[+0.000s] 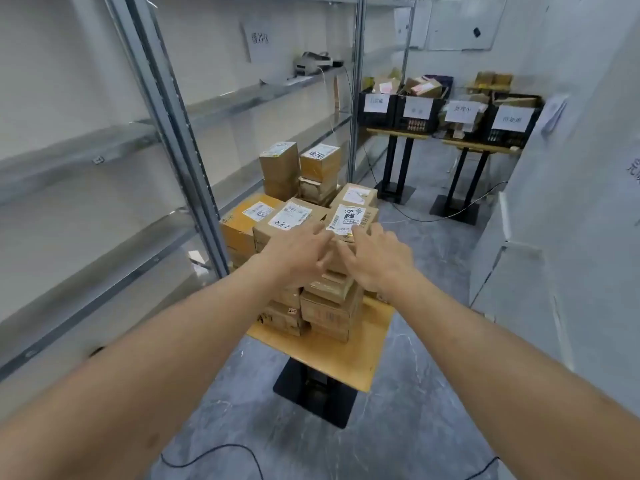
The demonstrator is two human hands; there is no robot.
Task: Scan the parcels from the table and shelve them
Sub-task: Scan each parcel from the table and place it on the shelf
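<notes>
Several brown cardboard parcels with white labels are stacked on a small wooden table [332, 355]. Both my arms reach forward over the stack. My left hand [294, 252] and my right hand [372, 259] hover with straight, spread fingers on either side of a top parcel [349, 220] bearing a white label with handwriting. The fingertips are at the parcel's near edge; whether they touch it I cannot tell. A parcel marked "882" [289, 216] lies just left of it. A scanner-like device [313, 62] sits on the metal shelf [242, 98] at the left.
Metal shelving runs along the left wall. At the back right, two narrow stands hold black crates [415, 112] with paper signs and more parcels. A white cabinet [519, 271] stands at the right. Cables trail on the grey floor [415, 393].
</notes>
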